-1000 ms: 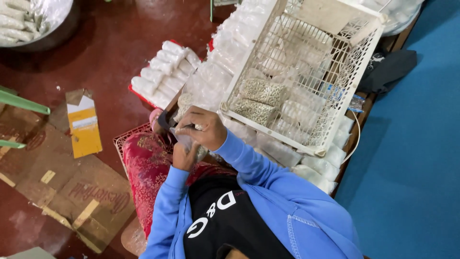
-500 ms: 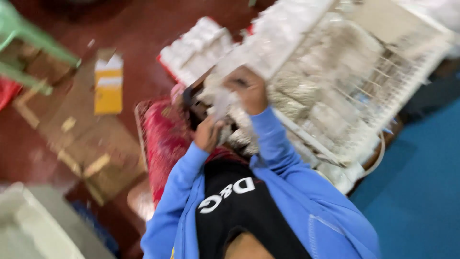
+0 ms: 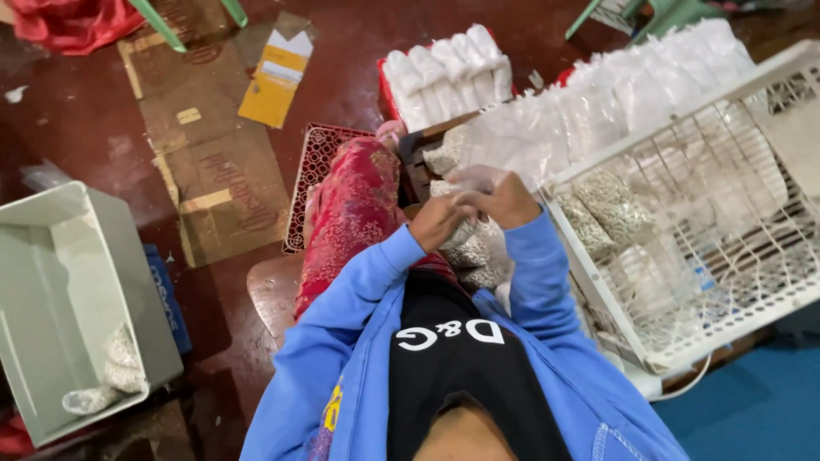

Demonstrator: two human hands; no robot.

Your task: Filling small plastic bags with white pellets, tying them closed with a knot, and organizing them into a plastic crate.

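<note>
**Both hands pinched on a small clear bag of pale pellets**

The left hand (image 3: pixel 437 220) and the right hand (image 3: pixel 500 195) meet in front of the person's chest, fingers closed together on the same small clear bag (image 3: pixel 465 229). The bag is thin, glossy plastic, plump at the bottom with whitish-grey pellets and crumpled where the fingers gather it near the top. It hangs just above the person's lap, beside the near-left corner of a white wire basket (image 3: pixel 598 282).

More filled bags (image 3: pixel 474 256) of the same look lie directly under the hands, touching one another in a loose heap. Inside the basket lie 2 or more similar packed bags (image 3: pixel 602 213), their contents showing speckled through the mesh. A row of empty clear bags (image 3: pixel 598 102) stands along the far side of the basket, and a block of white bundled packs (image 3: pixel 448 72) sits beyond the hands on the red floor (image 3: pixel 85 128).

A red patterned cushion (image 3: pixel 350 213) lies just left of the left forearm. Well apart to the left stands a pale green plastic bin (image 3: pixel 68 256) with a few filled bags in its bottom corner. Flattened cardboard (image 3: pixel 222 171) and a yellow and white carton (image 3: pixel 278 77) lie on the floor between bin and cushion. Both sleeves are blue.
</note>
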